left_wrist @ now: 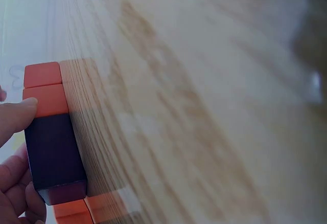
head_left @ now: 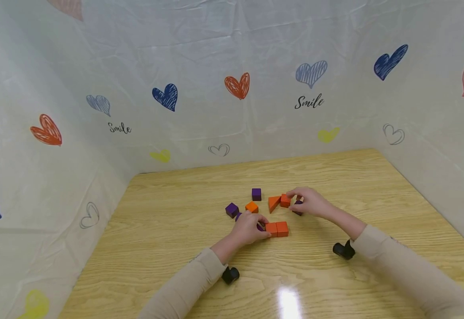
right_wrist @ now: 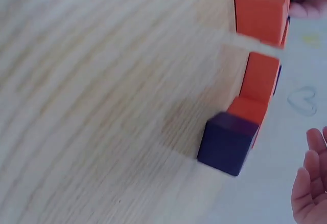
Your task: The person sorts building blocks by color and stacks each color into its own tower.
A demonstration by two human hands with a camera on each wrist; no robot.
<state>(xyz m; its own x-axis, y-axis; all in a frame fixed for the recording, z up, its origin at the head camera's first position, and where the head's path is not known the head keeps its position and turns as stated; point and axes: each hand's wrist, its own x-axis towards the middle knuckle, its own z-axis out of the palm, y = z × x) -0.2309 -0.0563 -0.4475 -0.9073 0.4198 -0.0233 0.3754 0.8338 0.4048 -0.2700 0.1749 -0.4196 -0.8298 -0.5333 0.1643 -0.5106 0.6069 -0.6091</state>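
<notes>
Currently your left hand (head_left: 248, 229) grips the dark purple oblong block (left_wrist: 55, 152), nine o'clock of two red-orange cubes (head_left: 282, 229); thumb drag could skew them. Your right hand (head_left: 311, 202) is loose, holding nothing; clipping the dark purple cube (right_wrist: 227, 144), their two o'clock, could shift it.

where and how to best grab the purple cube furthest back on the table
Pinch the purple cube across its left and right faces, probably from above: it sits flat, those sides look free, and the orange block lies just in front, crowding a front approach.
</notes>
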